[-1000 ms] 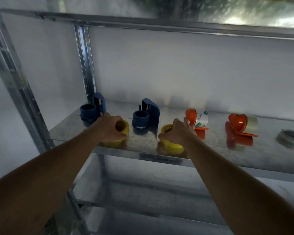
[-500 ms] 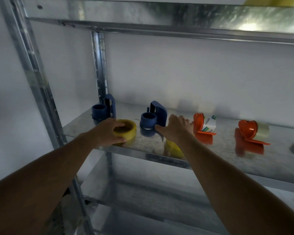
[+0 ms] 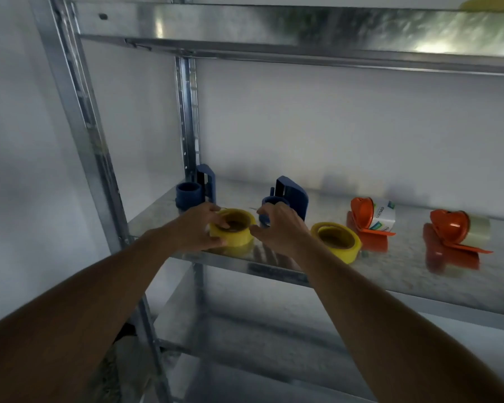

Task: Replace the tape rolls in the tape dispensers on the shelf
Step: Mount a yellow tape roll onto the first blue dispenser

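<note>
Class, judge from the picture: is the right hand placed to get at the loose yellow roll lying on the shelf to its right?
Probably yes. The right hand hovers beside the loose yellow roll, with only bare shelf between them and the roll's top uncovered.

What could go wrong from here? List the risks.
1. The left hand grips a yellow tape roll near the shelf's front edge; if it slips, it may drop off.
2. The right hand works close to the blue dispenser and could knock it over.
3. The second yellow roll also sits near the edge, beside the right forearm.
</note>
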